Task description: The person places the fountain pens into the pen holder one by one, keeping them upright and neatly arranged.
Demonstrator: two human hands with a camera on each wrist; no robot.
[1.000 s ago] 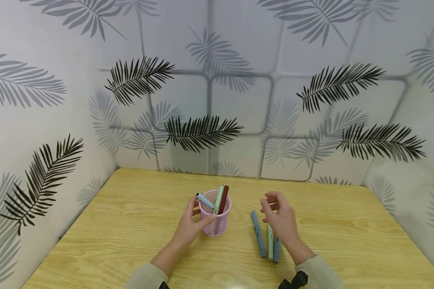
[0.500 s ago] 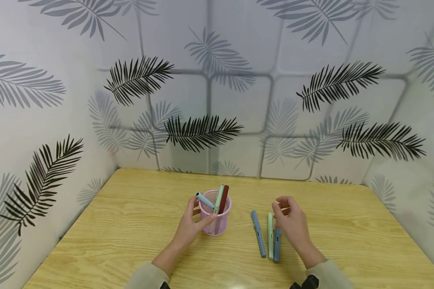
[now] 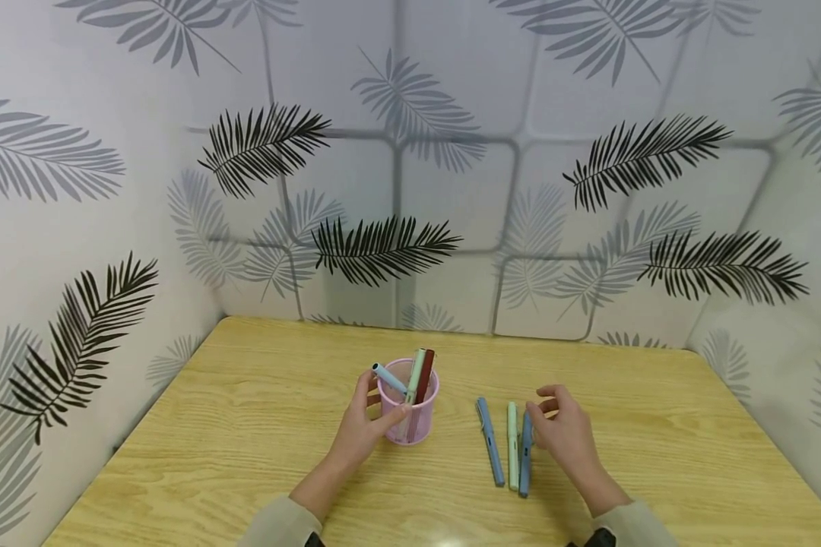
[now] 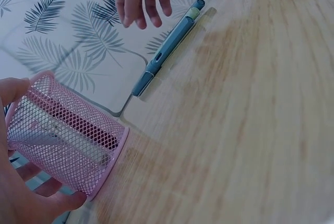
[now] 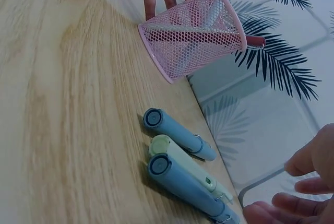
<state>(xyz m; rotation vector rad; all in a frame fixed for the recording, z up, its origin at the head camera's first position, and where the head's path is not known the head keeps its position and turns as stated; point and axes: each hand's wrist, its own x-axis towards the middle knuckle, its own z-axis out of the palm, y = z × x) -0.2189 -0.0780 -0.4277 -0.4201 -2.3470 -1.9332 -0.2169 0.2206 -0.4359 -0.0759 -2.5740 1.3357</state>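
Note:
A pink mesh pen cup (image 3: 420, 427) stands on the wooden table, holding a light blue pen (image 3: 388, 377), a light green pen (image 3: 416, 371) and a dark red pen (image 3: 426, 374). My left hand (image 3: 356, 434) grips the cup from its left side, thumb at the front and fingers around the back. Three capped pens lie on the table to the right: a blue pen (image 3: 490, 444), a pale green pen (image 3: 513, 448) and another blue pen (image 3: 525, 465) close beside it. My right hand (image 3: 568, 434) hovers by the rightmost pen's far end, fingers loosely bent, holding nothing.
The wood-grain table (image 3: 246, 395) reaches back to a wall (image 3: 451, 296) with a leaf pattern. Another patterned wall (image 3: 75, 266) runs along the left side.
My right hand has moved right and slightly toward me, uncovering the green pen and the rightmost blue pen. My left hand and the cup have stayed put.

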